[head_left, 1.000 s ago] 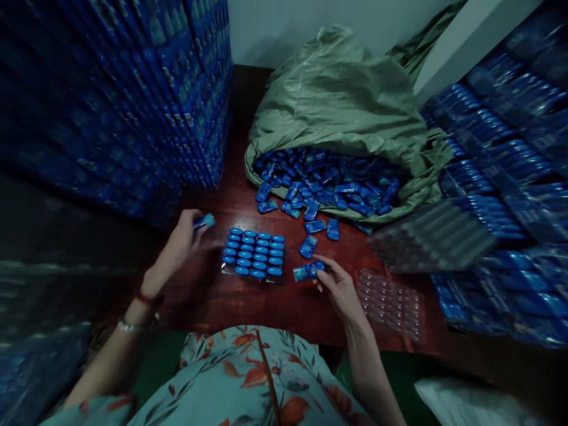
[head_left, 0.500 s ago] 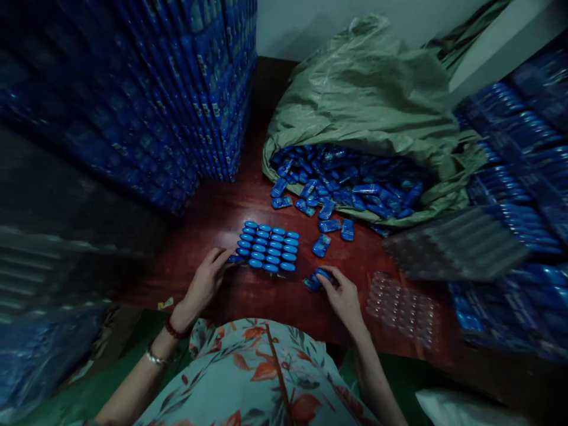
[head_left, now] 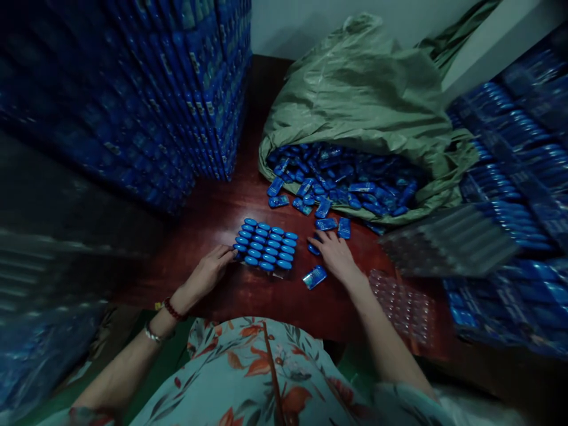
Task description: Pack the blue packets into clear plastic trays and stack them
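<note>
A block of small, glossy blue packs [head_left: 267, 248] stands in neat rows on the table. My left hand [head_left: 212, 267] is at its near left corner, thumb and fingertips closed on a blue pack [head_left: 238, 255] there, partly hidden. To the right of the block, my right hand [head_left: 335, 251] reaches over another flat blue pack [head_left: 313, 247], its fingers and thumb closing around it. One loose blue pack [head_left: 315, 277] lies flat just below that hand. Two more, a blue pack [head_left: 326, 223] and a blue pack [head_left: 344, 228], lie beyond its fingers.
An open green woven sack [head_left: 355, 100] spills blue packs onto the reddish table [head_left: 213, 207]. Clear plastic trays [head_left: 402, 307] lie at right, beside a stack of grey-looking trays [head_left: 448, 242]. Packed blue stacks [head_left: 208, 89] rise at left, with more blue stacks [head_left: 510, 177] at right.
My right hand has let go of the near blue pack and moved forward to another one. My left fingers have pressed closer to the block's corner. The view has shifted slightly.
</note>
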The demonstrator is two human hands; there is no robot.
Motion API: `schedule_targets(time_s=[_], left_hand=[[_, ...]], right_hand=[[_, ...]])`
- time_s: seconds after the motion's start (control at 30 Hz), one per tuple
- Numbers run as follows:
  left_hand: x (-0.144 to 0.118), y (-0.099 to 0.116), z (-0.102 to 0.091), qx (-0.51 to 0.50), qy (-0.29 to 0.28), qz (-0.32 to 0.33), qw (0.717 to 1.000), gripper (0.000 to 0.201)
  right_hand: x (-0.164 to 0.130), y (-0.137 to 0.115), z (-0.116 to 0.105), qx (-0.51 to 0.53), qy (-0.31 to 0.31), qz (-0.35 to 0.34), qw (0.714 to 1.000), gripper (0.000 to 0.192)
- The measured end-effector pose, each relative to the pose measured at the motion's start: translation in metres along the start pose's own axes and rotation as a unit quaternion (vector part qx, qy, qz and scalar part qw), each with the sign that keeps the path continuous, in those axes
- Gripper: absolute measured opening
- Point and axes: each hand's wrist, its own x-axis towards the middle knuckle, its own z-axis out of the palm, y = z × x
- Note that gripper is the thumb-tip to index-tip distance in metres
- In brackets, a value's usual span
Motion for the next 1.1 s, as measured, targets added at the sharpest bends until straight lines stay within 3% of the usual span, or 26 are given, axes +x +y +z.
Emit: schedule_targets(time_s=[0.13,0.27,0.33,0.43,0.53,0.63,0.7,0.87,1.0,1.1], left_hand=[[0.000,0.003,-0.006,0.015,-0.038,0.024,0.999,0.023],[-0.003,0.009,-0.008,0.037,-0.067,0.021,0.997,0.024],[-0.003,0.011,-0.010,0.038,-0.084,0.005,0.996,0.023],[-0.002,0.010,-0.011,0.035,-0.116,0.004,0.993,0.024],[-0.001,0.006,-0.010,0.033,-0.118,0.022,0.992,0.028],[-0.002,0.003,-0.006,0.017,-0.091,0.030,0.995,0.031],[-0.006,0.001,-0.001,0.006,-0.070,0.028,0.997,0.032],[-0.021,-0.004,0.019,0.048,0.054,0.013,0.997,0.039],[-0.028,-0.007,0.031,0.086,0.094,-0.022,0.992,0.044],[-0.030,-0.006,0.032,0.060,0.103,-0.045,0.992,0.042]], right_hand=[[0.003,0.007,-0.002,0.012,-0.019,-0.051,0.998,0.044],[-0.015,0.013,-0.012,0.173,0.037,-0.045,0.983,0.034],[-0.030,0.005,-0.017,0.305,0.086,0.000,0.948,0.032],[-0.054,-0.027,-0.013,0.474,0.108,0.058,0.872,0.029],[-0.069,-0.067,0.008,0.519,0.150,0.058,0.839,0.018],[-0.072,-0.091,0.030,0.463,0.245,0.015,0.852,0.014],[-0.069,-0.096,0.035,0.397,0.268,-0.026,0.877,0.022],[-0.055,-0.094,0.007,0.146,0.150,-0.101,0.973,0.038],[-0.040,-0.107,-0.015,0.038,0.069,-0.117,0.990,0.035],[-0.040,-0.114,-0.012,0.010,0.084,-0.101,0.991,0.030]])
